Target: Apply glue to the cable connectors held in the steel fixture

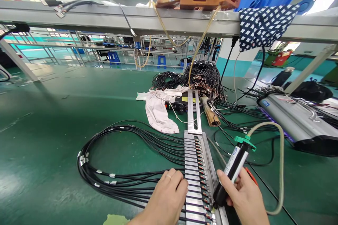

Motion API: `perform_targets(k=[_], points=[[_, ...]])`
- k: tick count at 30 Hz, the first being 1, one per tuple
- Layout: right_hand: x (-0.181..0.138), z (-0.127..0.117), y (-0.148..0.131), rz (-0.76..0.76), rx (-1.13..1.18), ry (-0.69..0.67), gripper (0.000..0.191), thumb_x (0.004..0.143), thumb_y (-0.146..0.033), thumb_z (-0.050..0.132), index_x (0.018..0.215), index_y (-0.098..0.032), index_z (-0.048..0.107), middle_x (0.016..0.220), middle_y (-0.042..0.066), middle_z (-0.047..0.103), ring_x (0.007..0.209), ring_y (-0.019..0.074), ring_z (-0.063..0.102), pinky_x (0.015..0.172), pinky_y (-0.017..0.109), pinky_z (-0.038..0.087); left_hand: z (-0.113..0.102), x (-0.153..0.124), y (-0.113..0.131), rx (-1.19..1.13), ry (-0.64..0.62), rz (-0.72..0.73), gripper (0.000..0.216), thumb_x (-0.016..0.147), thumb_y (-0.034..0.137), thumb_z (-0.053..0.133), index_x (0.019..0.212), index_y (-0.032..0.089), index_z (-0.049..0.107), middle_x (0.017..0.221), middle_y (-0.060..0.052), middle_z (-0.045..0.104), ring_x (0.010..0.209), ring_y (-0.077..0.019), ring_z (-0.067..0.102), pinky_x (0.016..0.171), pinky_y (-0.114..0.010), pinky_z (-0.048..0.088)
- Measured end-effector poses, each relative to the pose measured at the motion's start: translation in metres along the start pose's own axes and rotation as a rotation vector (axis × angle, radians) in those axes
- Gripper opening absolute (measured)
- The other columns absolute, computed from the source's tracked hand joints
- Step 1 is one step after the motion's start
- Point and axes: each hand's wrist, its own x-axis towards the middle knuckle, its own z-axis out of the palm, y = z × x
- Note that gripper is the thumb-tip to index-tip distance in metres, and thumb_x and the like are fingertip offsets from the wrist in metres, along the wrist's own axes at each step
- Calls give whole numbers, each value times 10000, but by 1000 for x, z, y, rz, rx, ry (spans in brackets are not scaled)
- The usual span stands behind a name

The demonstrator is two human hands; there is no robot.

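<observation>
My right hand (245, 193) is wrapped round a black dispensing syringe (232, 168) with a green cap and a white label. The syringe is tilted, its tip down by the cable ends on the right side of a long metal fixture (191, 168). Several black cables (126, 179) lie in the fixture's slots, their small connectors in a row, and loop out to the left. My left hand (169, 193) rests on the cables at the fixture's left edge, fingers curled and closed; its fingertips are partly hidden.
A beige air hose (281, 168) loops from the syringe. Behind the fixture are a black control box (181, 107), a white cloth (161, 112) and a heap of black cables (203, 77). A silver machine with purple light (298, 119) stands right. A shelf rail (105, 15) crosses above.
</observation>
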Motion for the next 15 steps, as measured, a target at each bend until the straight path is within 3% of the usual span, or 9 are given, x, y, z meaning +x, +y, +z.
perform_targets(k=[15], points=[[1,1,0,-18,-11,25,406,725,-608,613,743,-226,477,498,-100,410,374,85,385,353,199,333,1,-2,-2,-19,-20,-10,198,844,-3,413,924,134,532,895,-95,526,805,-239,463,758,-445,499]])
